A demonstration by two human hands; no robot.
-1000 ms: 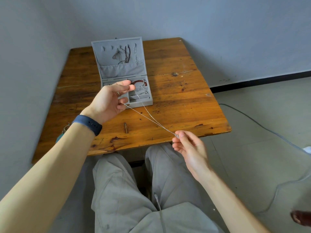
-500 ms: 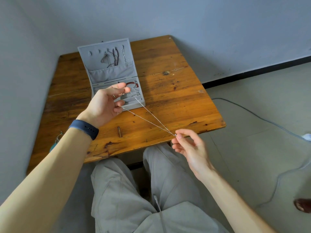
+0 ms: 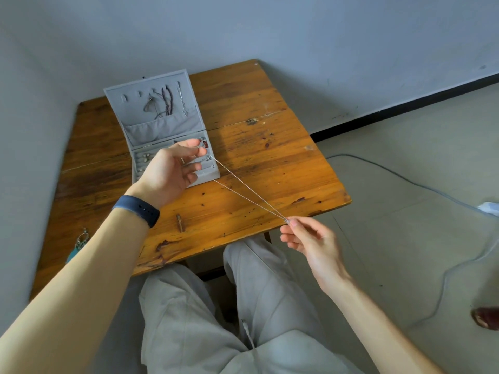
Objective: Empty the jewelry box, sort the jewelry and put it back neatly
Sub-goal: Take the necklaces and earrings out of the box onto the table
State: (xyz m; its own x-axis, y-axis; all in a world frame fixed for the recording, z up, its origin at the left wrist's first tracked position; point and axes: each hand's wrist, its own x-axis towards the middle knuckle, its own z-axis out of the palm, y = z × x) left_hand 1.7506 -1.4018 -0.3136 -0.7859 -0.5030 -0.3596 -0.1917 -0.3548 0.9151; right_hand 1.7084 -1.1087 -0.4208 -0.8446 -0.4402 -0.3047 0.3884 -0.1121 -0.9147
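while necklaces (image 3: 167,99) hang in the lid of the open jewelry box (image 3: 151,130) on the far left of the table (image 3: 270,157), the left hand (image 3: 172,168), fingers curled over the box, and the right hand (image 3: 307,238), nearer, each pinch a thin chain (image 3: 248,188) taut between them; emptying looks barely begun.

This looks like a plain room in a home, though the view takes in only one corner. A worn wooden tabletop (image 3: 270,157) stands pushed against bare blue-grey painted walls (image 3: 297,31) at the far left. A dark skirting (image 3: 405,106) runs along the foot of the far wall above a pale hard floor (image 3: 391,238), where a loose cable (image 3: 421,186) trails at the right. A small grey jewelry box (image 3: 162,129) lying open on the tabletop adds a domestic note.
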